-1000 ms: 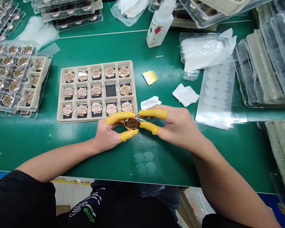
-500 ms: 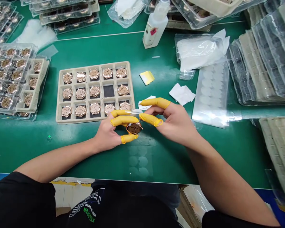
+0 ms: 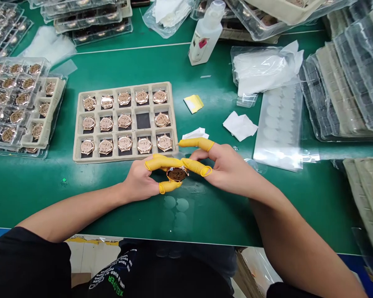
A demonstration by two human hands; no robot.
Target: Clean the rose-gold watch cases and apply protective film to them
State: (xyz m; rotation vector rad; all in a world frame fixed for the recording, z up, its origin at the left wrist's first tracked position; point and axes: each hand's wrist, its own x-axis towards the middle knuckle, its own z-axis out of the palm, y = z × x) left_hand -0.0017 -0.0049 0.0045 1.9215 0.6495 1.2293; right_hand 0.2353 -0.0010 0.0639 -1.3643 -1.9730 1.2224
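Observation:
My left hand (image 3: pixel 143 179) pinches a rose-gold watch case (image 3: pixel 177 174) between yellow-cotted thumb and fingers, just above the green mat. My right hand (image 3: pixel 226 167) meets it from the right, its cotted thumb pressed on the case's upper edge and its index finger stretched out above. Behind the hands lies a beige compartment tray (image 3: pixel 76 128) filled with the same watch cases; one middle-row cell (image 3: pixel 143 121) holds none. A clear film sheet with round stickers (image 3: pixel 177 205) lies under my hands.
More trays of watch cases (image 3: pixel 15 103) stack at the left and back. A white bottle (image 3: pixel 205 35), white wipes (image 3: pixel 240 125), a yellow pad (image 3: pixel 193 102), plastic bags (image 3: pixel 264 66) and a film sheet (image 3: pixel 279 124) sit behind and right. Stacked trays (image 3: pixel 345 82) fill the right edge.
Both hands dipped slightly toward me with the case. The right thumb came off the case, then pressed back onto its upper edge.

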